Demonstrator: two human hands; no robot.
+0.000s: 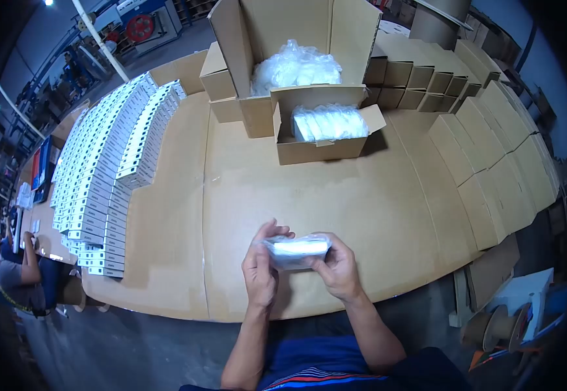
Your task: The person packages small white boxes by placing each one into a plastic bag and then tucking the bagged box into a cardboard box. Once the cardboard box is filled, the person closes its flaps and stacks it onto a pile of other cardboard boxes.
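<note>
A small white box in a clear plastic bag (299,251) is held level above the near part of the cardboard-covered table. My left hand (259,270) grips its left end, with the thumb on the near side and some fingers raised behind. Around the right end my right hand (339,272) is closed, its thumb pressed on the near face. Beyond them stands an open brown carton (319,154), flaps spread, with a row of plastic-wrapped packs (331,124) inside.
Stacked white boxes (101,176) line the table's left side. A large open carton (296,26) at the back holds clear plastic bags (299,65). Folded brown cartons (492,156) fill the right side. Another person (19,274) sits at the far left.
</note>
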